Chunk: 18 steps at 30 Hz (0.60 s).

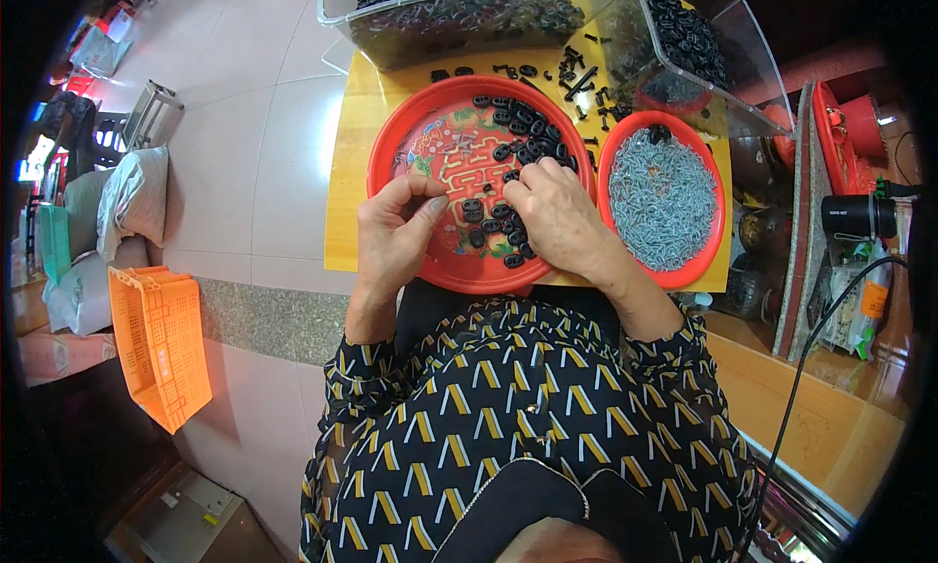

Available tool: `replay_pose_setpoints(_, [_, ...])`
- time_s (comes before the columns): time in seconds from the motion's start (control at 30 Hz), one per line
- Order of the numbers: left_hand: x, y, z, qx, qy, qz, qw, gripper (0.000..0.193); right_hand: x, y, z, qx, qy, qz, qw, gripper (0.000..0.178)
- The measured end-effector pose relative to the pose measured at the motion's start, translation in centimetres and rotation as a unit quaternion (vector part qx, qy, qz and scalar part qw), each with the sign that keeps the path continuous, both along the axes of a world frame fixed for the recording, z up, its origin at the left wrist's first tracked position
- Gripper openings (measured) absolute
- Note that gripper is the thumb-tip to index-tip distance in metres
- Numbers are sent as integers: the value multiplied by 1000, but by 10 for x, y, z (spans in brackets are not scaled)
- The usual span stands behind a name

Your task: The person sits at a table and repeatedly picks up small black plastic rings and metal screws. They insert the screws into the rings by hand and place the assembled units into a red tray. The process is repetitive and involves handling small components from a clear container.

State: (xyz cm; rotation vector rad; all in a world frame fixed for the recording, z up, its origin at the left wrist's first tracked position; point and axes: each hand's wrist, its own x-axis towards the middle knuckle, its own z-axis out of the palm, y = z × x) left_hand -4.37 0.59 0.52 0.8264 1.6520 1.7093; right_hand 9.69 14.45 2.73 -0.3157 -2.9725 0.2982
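A round red tray with a printed pattern lies in front of me, holding many small black oval plastic pieces with two hollows each, mostly on its right side. Over the tray's left part is my left hand, thumb and fingers pinched together; whatever sits between them is hidden. My right hand reaches over the right side, its fingers curled down among the black pieces, and the fingertips hide what they grip. Right of the tray, a smaller oval red basin holds a heap of silvery screws.
Two clear plastic bins full of black parts stand at the table's far side. Loose black screws and bits are scattered on the yellow table. An orange crate stands on the floor to the left. A black cable hangs at right.
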Motion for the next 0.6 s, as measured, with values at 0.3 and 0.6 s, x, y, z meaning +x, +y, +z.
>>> replay_pose_setpoints(0.3, [11,2,5,33,-127,18,991,6,-3,-5,-1,35,-34,5,999,13])
replay_pose_setpoints(0.6, [15,1,6,44,-198,10,979,5,-3,-7,2,3,-79,-16,997,14])
